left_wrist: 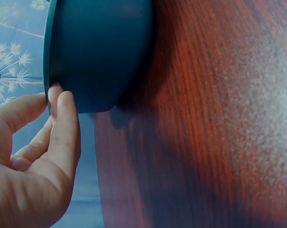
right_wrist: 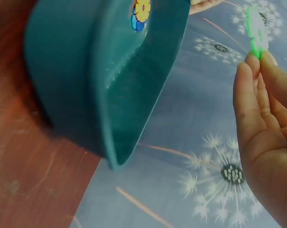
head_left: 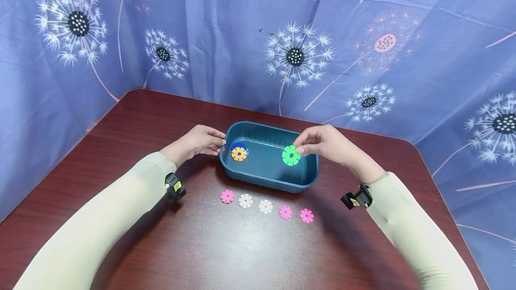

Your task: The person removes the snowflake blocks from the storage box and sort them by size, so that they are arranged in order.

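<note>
A teal plastic basin (head_left: pixel 266 182) stands on the table, with an orange notched disc (head_left: pixel 239 154) and blue discs (head_left: pixel 238 146) at its left end. My left hand (head_left: pixel 203 140) pinches the basin's left rim between thumb and fingers, also visible in the left wrist view. Between the thumb and fingertips of my right hand (head_left: pixel 322 142) is a green notched disc (head_left: pixel 291 155), held above the right part of the basin. In the right wrist view the green disc (right_wrist: pixel 256 31) is seen nearly edge-on, apart from the basin wall (right_wrist: pixel 62 76).
In front of the basin lies a row of flat notched discs: a pink disc (head_left: pixel 227 196) at left, two white discs (head_left: pixel 245 200), and two more pink discs (head_left: pixel 285 212) at right. A blue dandelion-print cloth (head_left: pixel 242 57) hangs behind the brown table (head_left: pixel 193 245).
</note>
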A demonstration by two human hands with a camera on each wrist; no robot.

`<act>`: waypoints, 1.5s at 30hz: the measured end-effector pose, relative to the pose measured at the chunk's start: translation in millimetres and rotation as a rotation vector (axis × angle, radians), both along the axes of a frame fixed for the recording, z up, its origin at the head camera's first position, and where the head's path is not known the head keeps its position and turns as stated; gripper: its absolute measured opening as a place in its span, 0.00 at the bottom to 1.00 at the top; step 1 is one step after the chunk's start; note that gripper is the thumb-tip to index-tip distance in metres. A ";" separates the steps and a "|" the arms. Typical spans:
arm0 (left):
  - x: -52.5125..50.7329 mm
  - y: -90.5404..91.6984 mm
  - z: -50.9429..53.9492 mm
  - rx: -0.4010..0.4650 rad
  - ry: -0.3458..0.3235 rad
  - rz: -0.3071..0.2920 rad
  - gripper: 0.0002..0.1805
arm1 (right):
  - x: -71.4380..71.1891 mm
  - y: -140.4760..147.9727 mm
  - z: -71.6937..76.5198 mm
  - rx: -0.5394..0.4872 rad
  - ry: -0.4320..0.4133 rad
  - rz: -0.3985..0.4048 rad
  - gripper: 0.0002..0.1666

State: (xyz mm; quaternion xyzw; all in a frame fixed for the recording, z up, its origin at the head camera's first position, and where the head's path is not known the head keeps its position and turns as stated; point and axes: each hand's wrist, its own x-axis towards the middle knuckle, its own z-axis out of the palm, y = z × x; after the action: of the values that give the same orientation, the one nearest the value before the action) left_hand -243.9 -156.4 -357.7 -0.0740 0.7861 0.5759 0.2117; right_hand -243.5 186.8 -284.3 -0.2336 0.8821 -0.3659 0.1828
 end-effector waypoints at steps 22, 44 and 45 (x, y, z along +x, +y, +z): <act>-0.7 -2.9 0.9 0.016 0.000 -0.008 0.24 | 57.5 98.9 -68.5 -0.042 -0.244 0.022 0.13; -1.3 -0.7 -2.7 0.008 -0.005 -0.006 0.24 | 67.4 114.0 -97.3 0.077 -0.274 -0.055 0.08; -1.4 -0.8 -2.7 0.008 -0.005 -0.006 0.24 | 67.5 113.8 -97.7 0.080 -0.270 -0.058 0.08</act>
State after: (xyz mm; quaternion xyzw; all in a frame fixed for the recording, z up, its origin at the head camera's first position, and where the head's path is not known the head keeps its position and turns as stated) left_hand -245.3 -157.2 -360.4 -0.0723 0.7836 0.5781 0.2158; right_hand -176.0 300.7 -381.9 -0.1493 0.8696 -0.3638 0.2984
